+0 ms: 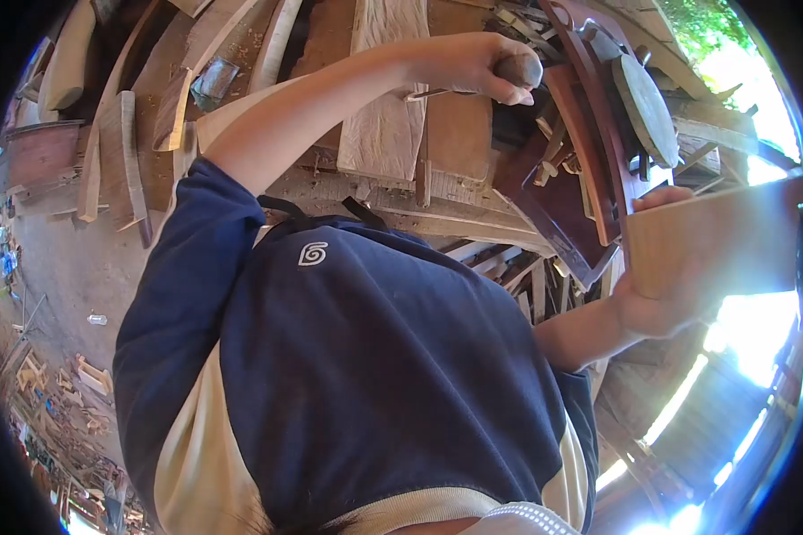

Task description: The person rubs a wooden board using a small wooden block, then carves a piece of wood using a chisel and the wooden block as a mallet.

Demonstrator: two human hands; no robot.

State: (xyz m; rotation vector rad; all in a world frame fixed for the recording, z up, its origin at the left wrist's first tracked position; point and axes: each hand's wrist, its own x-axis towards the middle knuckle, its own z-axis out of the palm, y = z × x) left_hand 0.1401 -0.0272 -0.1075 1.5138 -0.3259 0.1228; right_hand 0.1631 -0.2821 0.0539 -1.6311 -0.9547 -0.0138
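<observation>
My left hand [491, 71] reaches across at the top, its fingers wrapped round a rounded grey-brown piece [517, 71] whose kind I cannot make out. Part of that piece is hidden by the fingers. At the right, my right hand [647, 308] grips a pale, flat-faced wooden block [714, 239]. Fingertips show over the block's upper edge, and the palm lies at its lower edge. Glare washes out the block's far end. Between the hands stands a dark red-brown wooden frame [589, 152], with a round-edged wooden disc [644, 111] beside it.
A rough plank [384, 89] lies below my left forearm. Curved wooden offcuts [120, 160] lean at the upper left. Several wood strips [540, 290] are piled under the frame. Scraps litter the grey floor [71, 276] at the left, and bright light enters at the right.
</observation>
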